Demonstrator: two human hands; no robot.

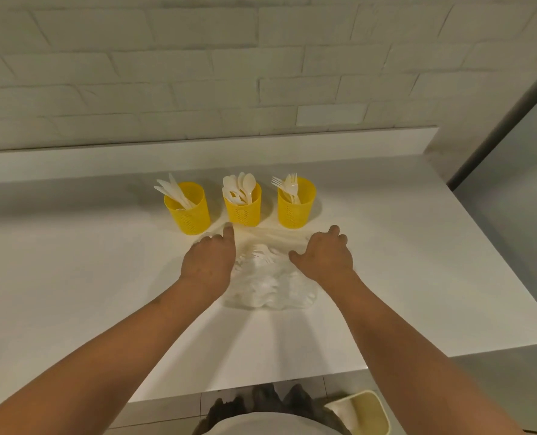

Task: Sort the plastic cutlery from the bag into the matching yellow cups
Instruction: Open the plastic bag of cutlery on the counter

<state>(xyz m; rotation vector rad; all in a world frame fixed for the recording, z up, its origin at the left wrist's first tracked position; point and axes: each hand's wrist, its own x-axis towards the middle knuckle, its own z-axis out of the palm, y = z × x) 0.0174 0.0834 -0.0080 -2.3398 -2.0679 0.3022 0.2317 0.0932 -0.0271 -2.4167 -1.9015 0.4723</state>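
Left hand (209,262) and right hand (325,257) palm-down on either side of clear cutlery bag (270,282), fingers curled over its far edge; actual grip impossible to tell. Beyond the hands on white tabletop (402,262): knife cup (189,208), spoon cup (243,205), fork cup (295,204).

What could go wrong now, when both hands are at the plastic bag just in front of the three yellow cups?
1. The left hand is very near the knife cup and the spoon cup; a pull on the bag might knock one over.
2. The cutlery in the bag is white, tangled and hard to tell apart, so a piece may go into the wrong cup, such as the fork cup.
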